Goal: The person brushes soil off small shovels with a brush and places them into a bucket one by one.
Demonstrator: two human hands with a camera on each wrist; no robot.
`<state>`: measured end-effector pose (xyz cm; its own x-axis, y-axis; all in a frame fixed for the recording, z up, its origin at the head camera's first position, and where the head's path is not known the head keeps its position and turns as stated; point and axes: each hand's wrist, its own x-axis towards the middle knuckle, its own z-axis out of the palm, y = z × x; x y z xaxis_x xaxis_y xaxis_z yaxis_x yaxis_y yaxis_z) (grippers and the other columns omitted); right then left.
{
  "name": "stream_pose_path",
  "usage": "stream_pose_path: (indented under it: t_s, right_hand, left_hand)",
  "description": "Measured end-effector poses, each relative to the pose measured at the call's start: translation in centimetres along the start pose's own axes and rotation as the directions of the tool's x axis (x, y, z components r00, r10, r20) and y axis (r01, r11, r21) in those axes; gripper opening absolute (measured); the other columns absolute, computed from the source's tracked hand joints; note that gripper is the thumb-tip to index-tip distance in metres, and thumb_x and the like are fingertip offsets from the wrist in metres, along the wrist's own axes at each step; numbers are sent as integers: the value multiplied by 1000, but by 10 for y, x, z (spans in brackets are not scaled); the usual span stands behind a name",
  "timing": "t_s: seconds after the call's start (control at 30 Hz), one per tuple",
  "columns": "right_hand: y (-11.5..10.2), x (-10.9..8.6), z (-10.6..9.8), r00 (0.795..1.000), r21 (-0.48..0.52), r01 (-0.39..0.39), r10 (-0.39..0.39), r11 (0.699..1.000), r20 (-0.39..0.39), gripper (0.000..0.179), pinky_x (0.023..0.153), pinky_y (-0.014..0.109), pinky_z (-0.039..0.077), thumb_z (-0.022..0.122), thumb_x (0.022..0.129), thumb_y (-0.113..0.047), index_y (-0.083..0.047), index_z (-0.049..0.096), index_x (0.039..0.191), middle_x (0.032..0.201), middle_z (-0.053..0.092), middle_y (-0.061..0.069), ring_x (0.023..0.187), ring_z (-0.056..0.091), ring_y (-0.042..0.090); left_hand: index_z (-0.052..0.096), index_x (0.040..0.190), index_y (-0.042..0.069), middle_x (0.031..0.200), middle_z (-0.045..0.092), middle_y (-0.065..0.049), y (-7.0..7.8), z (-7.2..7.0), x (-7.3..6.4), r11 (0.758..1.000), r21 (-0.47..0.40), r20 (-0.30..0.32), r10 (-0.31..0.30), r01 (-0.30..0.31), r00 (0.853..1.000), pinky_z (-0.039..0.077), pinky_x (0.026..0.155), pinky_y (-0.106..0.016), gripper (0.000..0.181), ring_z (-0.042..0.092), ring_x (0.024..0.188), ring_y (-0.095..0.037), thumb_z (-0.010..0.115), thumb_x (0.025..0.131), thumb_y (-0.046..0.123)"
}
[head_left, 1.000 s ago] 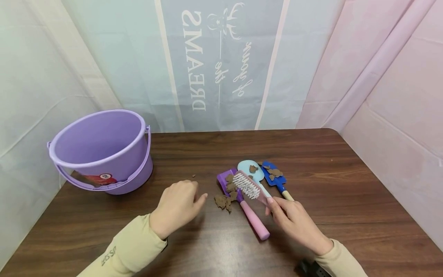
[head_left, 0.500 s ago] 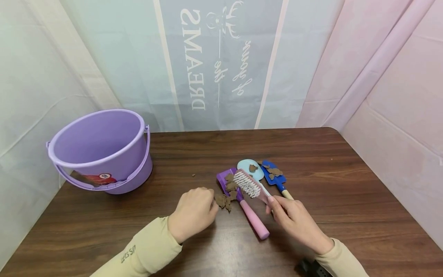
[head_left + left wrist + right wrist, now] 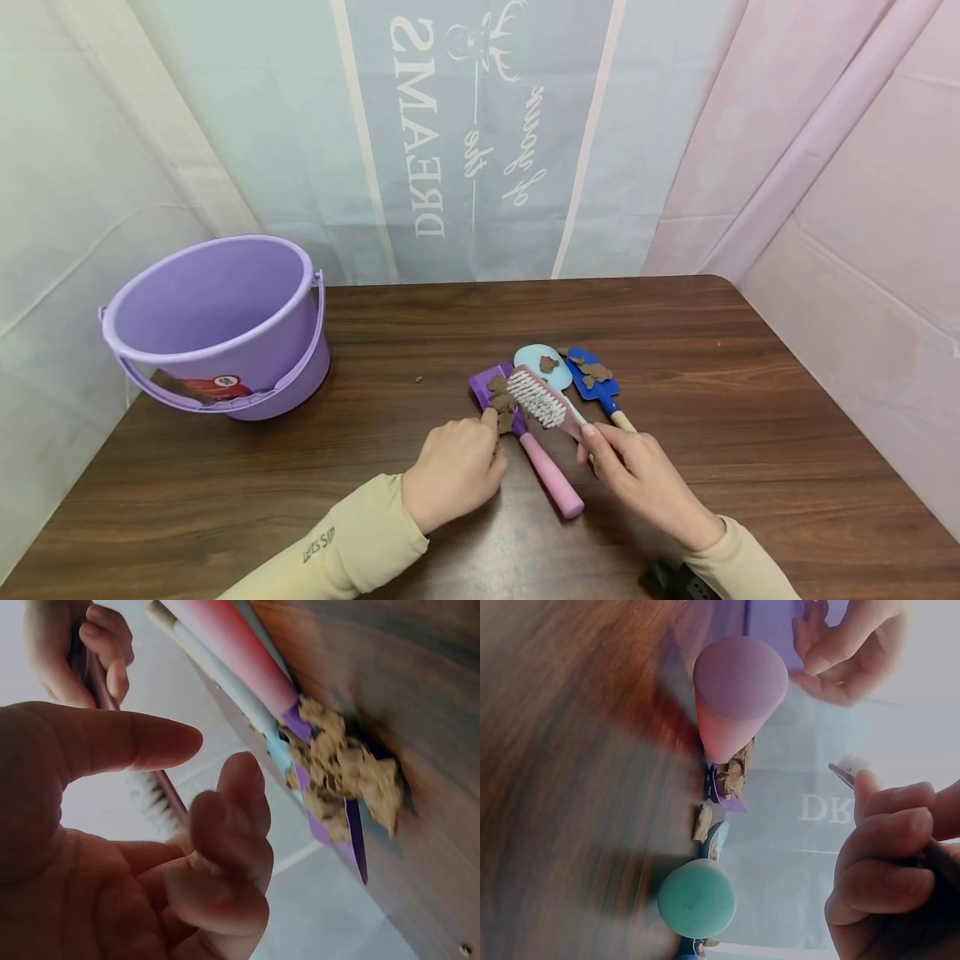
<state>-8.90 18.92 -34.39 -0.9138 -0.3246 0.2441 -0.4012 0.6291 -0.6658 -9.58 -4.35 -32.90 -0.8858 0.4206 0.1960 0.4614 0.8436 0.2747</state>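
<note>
In the head view my right hand [image 3: 641, 479] grips the handle of a pink brush [image 3: 537, 398], its white bristles facing up, above the toy shovels. My left hand [image 3: 456, 467] is by the purple shovel [image 3: 487, 379] with the pink handle [image 3: 552, 477], over brown clay-like lumps [image 3: 502, 400]. The left wrist view has the left thumb [image 3: 142, 741] and loosely bent fingers apart, nothing between them, and the brown lumps [image 3: 345, 769] beyond. A light-blue shovel [image 3: 531, 358] and a blue shovel [image 3: 609, 390] lie alongside, both bearing brown bits.
A purple bucket [image 3: 296, 367] with its handle down stands at the table's left. One small brown crumb [image 3: 419, 379] lies between the bucket and the shovels. Fabric sheets [image 3: 660, 108] hang behind the table [image 3: 712, 333] and at its sides.
My left hand has moved right across the table, from left of the brown lumps to over them. The right hand and brush have stayed almost still.
</note>
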Motion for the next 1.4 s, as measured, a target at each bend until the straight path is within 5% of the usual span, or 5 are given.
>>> stream_pose_path:
  t_s: [0.2, 0.7, 1.13, 1.4]
  right_hand:
    - [0, 0, 0, 1000, -1, -4, 4, 1000, 3, 31, 43, 19, 32, 44, 102, -17, -19, 59, 74, 53, 37, -19, 44, 32, -4]
    - [0, 1, 1, 1000, 1, 23, -23, 1000, -11, 30, 42, 18, 30, 46, 101, -14, -20, 58, 74, 54, 35, -20, 44, 31, -5]
    - [1, 1, 1, 1000, 12, 8, -9, 1000, 15, 32, 41, 19, 30, 44, 102, -16, -19, 59, 74, 53, 34, -19, 43, 31, -6]
    - [0, 1, 1, 1000, 19, -6, 5, 1000, 30, 32, 42, 19, 31, 43, 102, -17, -19, 59, 75, 52, 36, -19, 43, 32, -5]
  left_hand:
    - [55, 92, 6, 64, 59, -3, 9, 6, 1, 998, 13, 58, 63, -64, 996, 41, 42, -34, 17, 61, 55, -22, 63, 84, 18]
    - [59, 84, 14, 69, 62, 0, 28, 22, 6, 987, 14, 111, 155, -157, 982, 40, 45, -30, 17, 61, 58, -17, 64, 88, 29]
    - [59, 80, 15, 67, 58, 0, 31, 29, 9, 989, 13, 148, 143, -146, 979, 39, 45, -28, 23, 58, 56, -16, 62, 90, 35]
    - [59, 87, 10, 72, 62, -3, 26, 27, 7, 992, 56, 159, 102, -112, 982, 42, 47, -30, 24, 61, 60, -18, 70, 82, 31]
